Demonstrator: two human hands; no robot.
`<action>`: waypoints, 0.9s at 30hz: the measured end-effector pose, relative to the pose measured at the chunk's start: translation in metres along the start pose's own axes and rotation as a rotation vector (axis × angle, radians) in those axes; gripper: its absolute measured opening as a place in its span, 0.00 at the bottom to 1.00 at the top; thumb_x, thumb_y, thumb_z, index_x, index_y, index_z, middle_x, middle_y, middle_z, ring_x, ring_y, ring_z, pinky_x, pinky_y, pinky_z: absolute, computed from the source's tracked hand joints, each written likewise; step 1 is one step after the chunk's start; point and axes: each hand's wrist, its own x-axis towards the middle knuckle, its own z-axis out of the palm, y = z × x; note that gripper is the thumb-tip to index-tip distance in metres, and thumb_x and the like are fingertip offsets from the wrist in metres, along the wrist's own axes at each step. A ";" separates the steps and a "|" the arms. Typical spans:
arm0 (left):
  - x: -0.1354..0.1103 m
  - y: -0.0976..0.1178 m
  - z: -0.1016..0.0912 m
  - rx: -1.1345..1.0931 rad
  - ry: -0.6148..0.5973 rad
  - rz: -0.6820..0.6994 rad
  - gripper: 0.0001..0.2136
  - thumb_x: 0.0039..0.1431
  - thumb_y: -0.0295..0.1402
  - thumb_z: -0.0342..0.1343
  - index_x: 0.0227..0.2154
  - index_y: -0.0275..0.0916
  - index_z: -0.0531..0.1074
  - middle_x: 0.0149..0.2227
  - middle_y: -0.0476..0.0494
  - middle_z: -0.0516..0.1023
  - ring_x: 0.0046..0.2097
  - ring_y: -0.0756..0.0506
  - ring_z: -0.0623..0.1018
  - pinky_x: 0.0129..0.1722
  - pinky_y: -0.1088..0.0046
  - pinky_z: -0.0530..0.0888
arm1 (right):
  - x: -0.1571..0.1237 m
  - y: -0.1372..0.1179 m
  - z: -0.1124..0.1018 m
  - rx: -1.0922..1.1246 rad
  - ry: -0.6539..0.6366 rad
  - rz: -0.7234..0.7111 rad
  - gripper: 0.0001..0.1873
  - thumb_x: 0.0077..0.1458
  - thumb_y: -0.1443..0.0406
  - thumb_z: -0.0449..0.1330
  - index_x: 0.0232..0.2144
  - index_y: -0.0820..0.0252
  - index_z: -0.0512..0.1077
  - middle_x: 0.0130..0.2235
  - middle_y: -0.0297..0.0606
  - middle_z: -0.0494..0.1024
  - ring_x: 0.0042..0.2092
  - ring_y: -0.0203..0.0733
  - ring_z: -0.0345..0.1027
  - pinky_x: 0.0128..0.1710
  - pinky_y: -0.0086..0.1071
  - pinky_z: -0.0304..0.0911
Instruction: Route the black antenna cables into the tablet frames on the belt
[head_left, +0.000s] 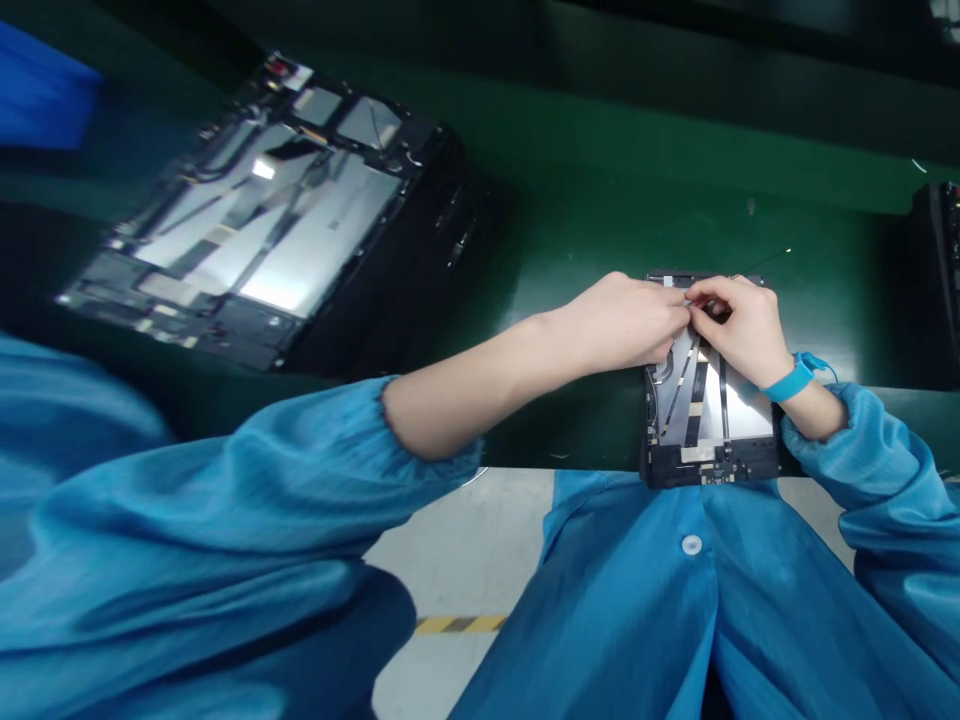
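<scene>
An opened tablet (739, 405) lies on the green table at its front edge, with silver inner plates, dark ribbon cables and a black frame showing. Over its upper part, my left hand (626, 320) reaches in from the left, fingers bent and closed together. My right hand (739, 320), with a blue wrist strap (795, 378) below it, pinches thumb and forefinger close to the left fingertips. The two hands meet above the upper middle of the tablet. Whatever lies between the fingertips is too small or too hidden to make out.
To the left rises a tall stack of similar opened tablets (262, 230). Another dark stack (937, 285) stands at the right edge. A blue object (45, 85) shows at the upper left. The green tabletop (585, 225) ends just in front of my body.
</scene>
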 end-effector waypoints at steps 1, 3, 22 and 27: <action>0.000 -0.002 0.001 -0.040 0.002 -0.016 0.12 0.65 0.27 0.51 0.41 0.37 0.81 0.44 0.39 0.84 0.47 0.40 0.82 0.37 0.71 0.72 | 0.000 0.002 0.003 0.013 0.019 -0.010 0.12 0.56 0.74 0.63 0.39 0.57 0.83 0.37 0.35 0.86 0.40 0.43 0.76 0.46 0.37 0.68; -0.001 -0.007 0.004 -0.137 0.008 -0.035 0.09 0.62 0.28 0.53 0.36 0.39 0.80 0.41 0.43 0.83 0.43 0.43 0.82 0.34 0.72 0.69 | 0.000 0.005 0.008 0.027 0.060 -0.037 0.12 0.55 0.75 0.63 0.37 0.56 0.82 0.37 0.34 0.86 0.40 0.44 0.76 0.46 0.37 0.69; -0.023 -0.023 0.049 -1.452 0.208 -0.417 0.09 0.51 0.25 0.64 0.35 0.37 0.70 0.29 0.52 0.72 0.26 0.53 0.72 0.28 0.77 0.72 | -0.011 0.014 0.018 0.032 0.105 -0.197 0.12 0.56 0.75 0.61 0.37 0.55 0.80 0.34 0.34 0.83 0.40 0.46 0.77 0.46 0.40 0.69; -0.024 -0.025 0.057 -1.575 0.249 -0.425 0.11 0.49 0.22 0.67 0.34 0.36 0.72 0.29 0.51 0.73 0.25 0.54 0.74 0.28 0.77 0.74 | -0.012 0.014 0.018 0.079 0.131 -0.223 0.11 0.57 0.74 0.61 0.36 0.56 0.79 0.33 0.34 0.83 0.38 0.44 0.77 0.45 0.39 0.69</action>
